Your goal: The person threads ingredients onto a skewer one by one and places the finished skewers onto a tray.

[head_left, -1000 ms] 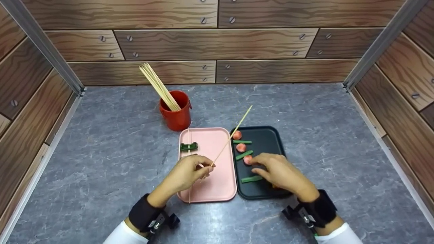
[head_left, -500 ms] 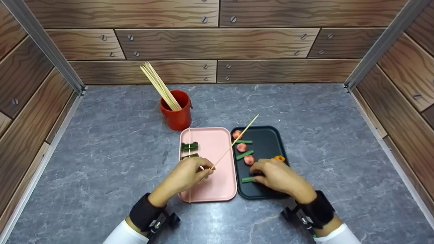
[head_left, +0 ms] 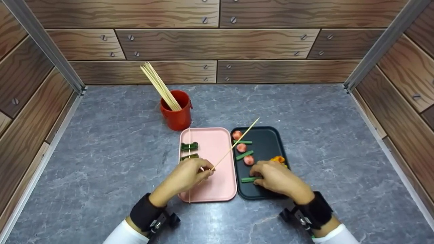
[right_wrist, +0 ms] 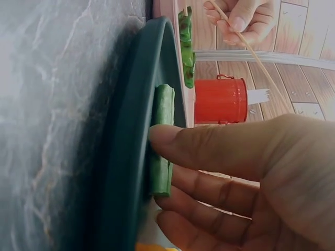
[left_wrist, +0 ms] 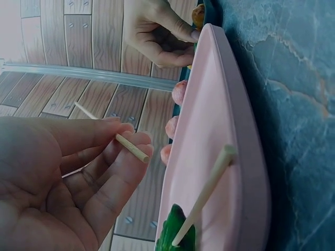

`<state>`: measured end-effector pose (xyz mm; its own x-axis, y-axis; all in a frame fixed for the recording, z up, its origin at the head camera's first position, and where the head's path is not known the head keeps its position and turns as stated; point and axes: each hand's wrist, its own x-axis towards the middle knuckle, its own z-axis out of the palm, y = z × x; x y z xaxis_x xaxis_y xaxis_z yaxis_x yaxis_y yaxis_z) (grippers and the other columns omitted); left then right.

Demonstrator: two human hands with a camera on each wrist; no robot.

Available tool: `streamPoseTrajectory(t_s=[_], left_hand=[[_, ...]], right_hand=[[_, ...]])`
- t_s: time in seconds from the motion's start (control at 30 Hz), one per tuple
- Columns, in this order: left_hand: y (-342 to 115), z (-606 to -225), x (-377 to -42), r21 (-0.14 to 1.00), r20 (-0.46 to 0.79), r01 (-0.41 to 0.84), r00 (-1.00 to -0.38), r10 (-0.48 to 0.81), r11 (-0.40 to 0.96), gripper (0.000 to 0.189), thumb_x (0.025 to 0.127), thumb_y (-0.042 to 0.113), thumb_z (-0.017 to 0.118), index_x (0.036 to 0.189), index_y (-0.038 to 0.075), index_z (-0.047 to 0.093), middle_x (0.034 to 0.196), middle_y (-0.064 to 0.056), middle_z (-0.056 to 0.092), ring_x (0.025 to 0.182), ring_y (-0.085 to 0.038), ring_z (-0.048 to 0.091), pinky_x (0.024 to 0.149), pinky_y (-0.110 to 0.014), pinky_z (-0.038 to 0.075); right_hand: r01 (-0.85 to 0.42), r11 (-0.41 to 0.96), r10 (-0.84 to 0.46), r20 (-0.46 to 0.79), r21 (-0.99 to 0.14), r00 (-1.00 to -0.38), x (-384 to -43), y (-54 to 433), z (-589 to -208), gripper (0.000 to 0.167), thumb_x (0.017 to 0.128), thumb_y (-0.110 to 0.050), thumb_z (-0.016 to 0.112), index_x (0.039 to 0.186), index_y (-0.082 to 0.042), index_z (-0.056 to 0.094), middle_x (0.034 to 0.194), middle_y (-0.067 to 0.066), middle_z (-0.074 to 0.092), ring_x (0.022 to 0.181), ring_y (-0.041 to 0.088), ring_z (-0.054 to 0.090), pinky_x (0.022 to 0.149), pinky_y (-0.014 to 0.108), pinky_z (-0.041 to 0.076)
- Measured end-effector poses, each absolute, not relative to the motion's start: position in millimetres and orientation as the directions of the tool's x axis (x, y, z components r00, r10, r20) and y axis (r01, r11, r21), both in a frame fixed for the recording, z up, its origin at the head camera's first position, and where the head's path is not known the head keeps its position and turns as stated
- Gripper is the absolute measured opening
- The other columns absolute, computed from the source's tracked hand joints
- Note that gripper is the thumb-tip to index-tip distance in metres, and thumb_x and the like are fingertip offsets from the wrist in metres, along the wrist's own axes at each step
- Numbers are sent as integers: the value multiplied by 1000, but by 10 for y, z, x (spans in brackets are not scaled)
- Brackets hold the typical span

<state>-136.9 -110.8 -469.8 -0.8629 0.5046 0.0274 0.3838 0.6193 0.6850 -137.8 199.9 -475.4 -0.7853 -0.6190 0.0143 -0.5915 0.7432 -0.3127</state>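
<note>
My left hand [head_left: 195, 171] pinches a bamboo skewer [head_left: 235, 143] near its lower end, over the pink tray [head_left: 220, 191]. The stick slants up and away to the right, its blunt end showing beyond the fingertips in the left wrist view. At the dark tray [head_left: 268, 140], my right hand [head_left: 279, 176] pinches a green vegetable stick [right_wrist: 164, 104] between thumb and fingers; this lies low against the tray. Three pinkish-red balls [head_left: 248, 160] and two more green sticks [head_left: 244, 155] line that tray's left side. Orange pieces [head_left: 278, 159] are partly hidden behind the right hand.
Another skewer lies along the pink tray's left side through folded dark-green pieces [head_left: 189, 146]; the left hand covers part of it. Behind the trays stands a red bucket [head_left: 178, 118] holding a leaning bundle of skewers [head_left: 159, 84]. Wood-patterned walls [head_left: 217, 44] enclose the grey marbled tabletop [head_left: 322, 135].
My right hand has moved from beside the nearest ball down to the front green stick, uncovering the orange pieces. The held skewer's tip has swung right and lower.
</note>
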Motion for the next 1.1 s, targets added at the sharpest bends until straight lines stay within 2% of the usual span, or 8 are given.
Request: streamPoseTrajectory(t_s=[0.17,0.33,0.53,0.83,1.0,1.1], left_hand=[[-1108,-4716,-1374,682,28,385,-863,504,622,12,98,15,73,105,8,81,96,-6,80,85,-18,70,74,-31,57],[-1112,-4729,-1378,678,25,384,-864,502,627,12,98,16,73,105,9,80,98,-7,81,89,-21,73,81,-39,59],[-1117,-4739,-1384,673,24,386,-864,502,631,12,98,15,73,105,9,80,100,-8,81,92,-24,74,85,-44,60],[-1120,-4747,-1388,671,19,388,-861,509,632,12,98,14,73,106,9,80,99,-8,80,92,-24,73,84,-44,60],[-1119,-4746,-1384,664,27,400,-858,514,632,12,98,14,73,105,8,80,98,-8,80,91,-23,73,82,-41,60],[-1115,-4743,-1384,662,27,401,-857,515,633,12,98,14,73,105,8,80,97,-8,80,90,-23,73,81,-39,60]], right_hand=[[-593,744,-619,17,-306,-785,-1383,1999,-4770,10,86,-14,84,93,-14,77,90,-2,72,82,19,69,77,39,56],[-605,740,-624,37,-292,-781,-1385,1997,-4789,10,85,-14,84,89,-14,75,88,-3,71,80,18,68,77,40,56],[-616,731,-626,71,-295,-777,-1398,2012,-4790,11,87,-12,83,91,-14,73,88,-2,72,79,18,68,77,41,56],[-537,766,-525,140,-353,-840,-1443,2042,-4749,11,89,-15,83,94,-15,74,86,-4,72,76,11,65,72,34,54],[-489,780,-459,172,-390,-871,-1460,2048,-4720,10,90,-14,82,97,-15,74,90,-1,75,78,13,67,72,34,57],[-428,791,-378,203,-437,-904,-1465,2039,-4703,11,90,-13,82,100,-13,76,94,2,79,78,15,71,72,35,60]])
